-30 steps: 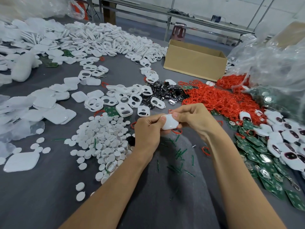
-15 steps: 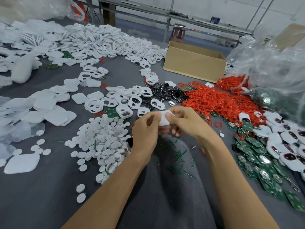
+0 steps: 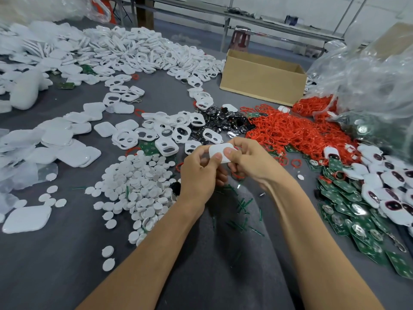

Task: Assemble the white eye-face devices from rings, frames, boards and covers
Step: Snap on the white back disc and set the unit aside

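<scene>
Both hands hold one small white device [image 3: 218, 151] above the grey table, its smooth back cover facing me. My left hand [image 3: 197, 173] pinches its left side with the thumb on top. My right hand [image 3: 250, 161] pinches its right side, thumb pressed on the cover. White two-hole frames [image 3: 167, 147] lie just beyond the hands. A heap of red rings [image 3: 295, 133] spreads to the right. Green boards [image 3: 348, 209] and finished eye-face devices [image 3: 388, 189] lie at the far right. White covers [image 3: 73, 153] sit at the left.
A pile of white round discs [image 3: 138, 184] lies left of my left forearm. Black shiny parts [image 3: 221, 121] sit behind the frames. A cardboard box [image 3: 261, 79] stands at the back, clear plastic bags [image 3: 368, 74] at the right. Green pins [image 3: 243, 204] litter the cloth.
Both hands have lifted the white device slightly farther from me and turned it a little. My grip on it stays the same.
</scene>
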